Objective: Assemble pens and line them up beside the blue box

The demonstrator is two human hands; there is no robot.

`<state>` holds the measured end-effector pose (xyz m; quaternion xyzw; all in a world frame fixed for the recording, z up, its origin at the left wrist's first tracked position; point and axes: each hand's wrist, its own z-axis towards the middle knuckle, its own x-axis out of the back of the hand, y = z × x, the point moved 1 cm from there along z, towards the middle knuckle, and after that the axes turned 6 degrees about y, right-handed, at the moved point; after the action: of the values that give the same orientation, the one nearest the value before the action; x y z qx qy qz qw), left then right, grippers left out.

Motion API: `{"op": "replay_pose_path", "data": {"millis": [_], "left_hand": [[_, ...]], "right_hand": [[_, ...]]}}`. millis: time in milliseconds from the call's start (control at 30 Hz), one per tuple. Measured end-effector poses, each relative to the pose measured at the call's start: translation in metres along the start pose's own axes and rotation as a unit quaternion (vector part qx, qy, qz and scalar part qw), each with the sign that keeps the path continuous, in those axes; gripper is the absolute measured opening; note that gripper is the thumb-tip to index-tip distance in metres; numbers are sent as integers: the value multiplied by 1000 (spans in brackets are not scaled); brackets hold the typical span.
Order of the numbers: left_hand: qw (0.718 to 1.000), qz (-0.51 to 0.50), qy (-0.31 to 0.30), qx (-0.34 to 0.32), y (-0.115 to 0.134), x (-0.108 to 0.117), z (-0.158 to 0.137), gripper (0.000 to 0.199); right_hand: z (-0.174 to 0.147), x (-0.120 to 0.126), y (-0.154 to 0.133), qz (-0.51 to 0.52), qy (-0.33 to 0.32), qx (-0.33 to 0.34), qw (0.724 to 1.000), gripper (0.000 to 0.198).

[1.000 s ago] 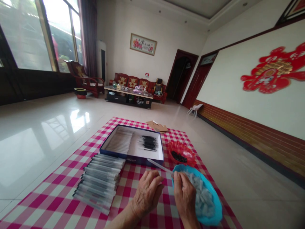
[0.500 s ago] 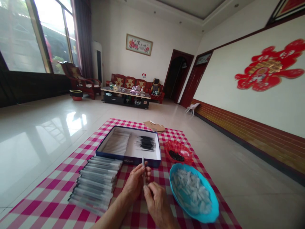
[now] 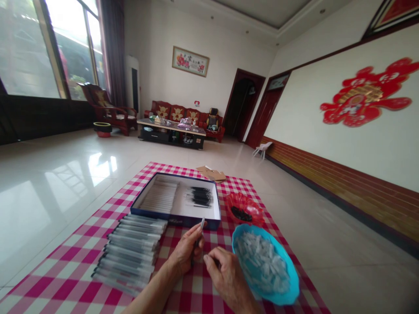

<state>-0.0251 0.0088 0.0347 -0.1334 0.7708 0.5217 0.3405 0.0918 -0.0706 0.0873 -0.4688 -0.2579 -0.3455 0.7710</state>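
Nearby, blue bowl [image 3: 288, 297] beside right hand [image 3: 225, 271], red dish [image 3: 257, 213] beyond.

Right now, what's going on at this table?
A person's left hand holds a slim pen-like tube. The right hand is beside it, fingers curled; whether it holds anything is unclear. Similar pen-like tubes lie in a row left of the hands. Beyond is an open box with clear tubes and dark thin pieces. The blue bowl at right holds clear pieces.
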Motion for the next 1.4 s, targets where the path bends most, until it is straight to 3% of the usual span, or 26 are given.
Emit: {"op": "replay_pose_path", "data": {"millis": [167, 333, 433, 533, 700, 900, 1400], "left_hand": [[1000, 9, -15, 10, 0, 1, 2, 54], [1000, 5, -9, 10, -2, 0, 4, 43], [1000, 10, -8, 15, -1, 0, 3, 42], [1000, 20, -10, 14, -1, 0, 3, 41], [999, 26, -21, 10, -2, 1, 3, 37], [999, 28, -24, 15, -3, 1, 2, 36], [999, 39, -32, 16, -5, 3, 6, 38]], "right_hand": [[9, 33, 20, -8, 70, -10, 997, 24], [14, 76, 80, -91, 126, -36, 987, 20], [17, 87, 115, -134, 104, -39, 985, 23], [19, 83, 133, -174, 66, -39, 982, 29], [16, 69, 129, -234, 23, -44, 971, 38], [6, 74, 119, -243, -37, -42, 968, 34], [-5, 61, 111, -229, -31, -24, 973, 36]]}}
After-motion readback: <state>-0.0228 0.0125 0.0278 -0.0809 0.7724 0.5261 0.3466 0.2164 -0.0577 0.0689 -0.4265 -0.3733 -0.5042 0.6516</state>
